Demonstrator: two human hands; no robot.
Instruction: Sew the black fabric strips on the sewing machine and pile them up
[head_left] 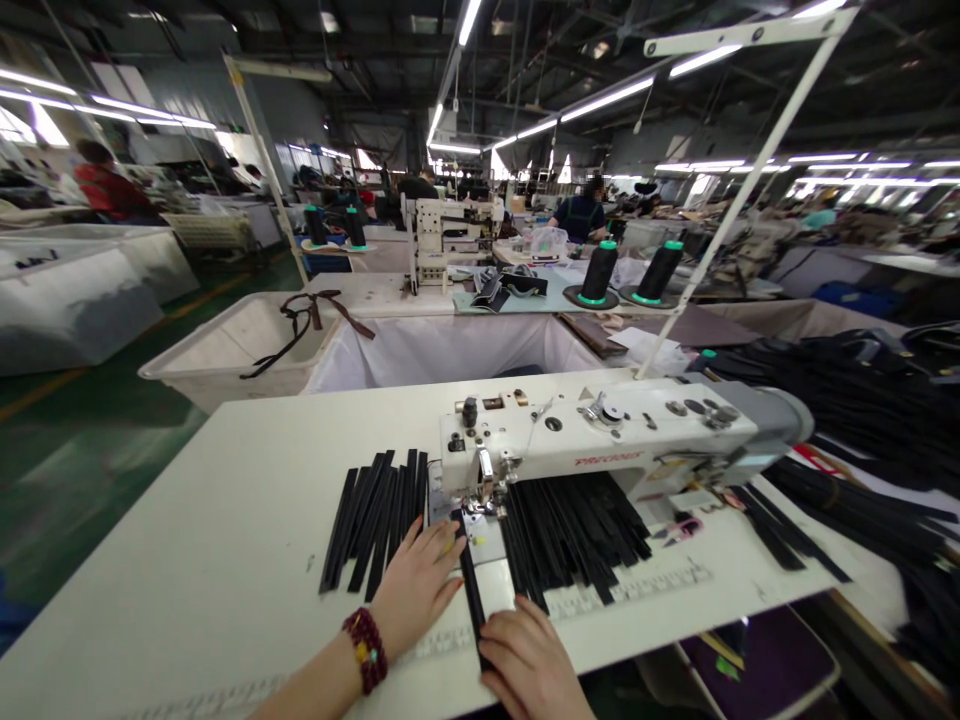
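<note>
A black strip [472, 585] runs from under the needle area of a white sewing machine [555, 440] toward the table's near edge. My left hand [420, 575] lies flat with fingers stretched out, its fingertips touching the strip's left edge just before the presser foot. Beaded bracelets circle that wrist. My right hand [529, 660] is closed on the strip's near end, its fingers bent over it. Left of the needle lies a batch of black strips [375, 515]. More black strips [577, 530] are spread under the machine arm.
Small pink-handled snips [682, 530] lie right of the strips. Behind the table [247, 500] stand a lined bin [450, 350] and a pale cart [225, 345]. Black thread cones [600, 272] stand farther back. Dark material [847, 400] is piled at right. Other people are at work beyond.
</note>
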